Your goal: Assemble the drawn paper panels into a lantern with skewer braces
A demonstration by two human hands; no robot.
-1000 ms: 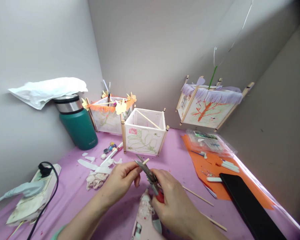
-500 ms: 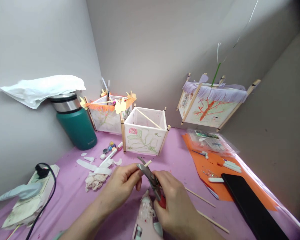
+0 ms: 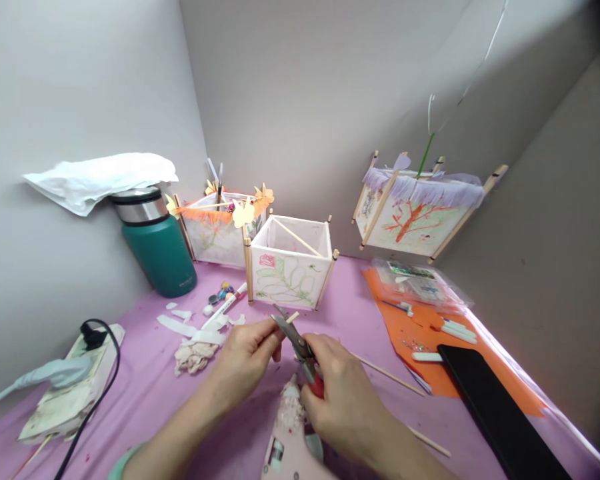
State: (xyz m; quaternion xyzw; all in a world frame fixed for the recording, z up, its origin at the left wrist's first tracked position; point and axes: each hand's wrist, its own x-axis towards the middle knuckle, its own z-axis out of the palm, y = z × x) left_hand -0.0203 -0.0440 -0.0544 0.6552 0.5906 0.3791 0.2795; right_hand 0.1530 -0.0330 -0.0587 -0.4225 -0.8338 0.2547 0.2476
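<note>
No brand can be read in this head-camera view: the faint mark low on the green bottle (image 3: 161, 260) and the print along the white marker (image 3: 224, 307) are both too small to decipher, as is the label inside the clear plastic packet (image 3: 420, 283) at right. At centre, the fingers of the left hand (image 3: 254, 347) pinch a thin wooden stick (image 3: 293, 317), whose pale end projects between the parted blades of the scissors (image 3: 300, 347), in front of the white paper lantern with a red flower (image 3: 287, 283); whether the blades touch the wood cannot be told. The right hand (image 3: 343, 380) is clenched round the red handles, largely concealing them. Below, the pink glue gun (image 3: 284, 437) is partly covered by this hand and cut off by the lower edge, as is the black slab (image 3: 495, 407). The right forearm interrupts the view of a loose stick (image 3: 430, 441).
</note>
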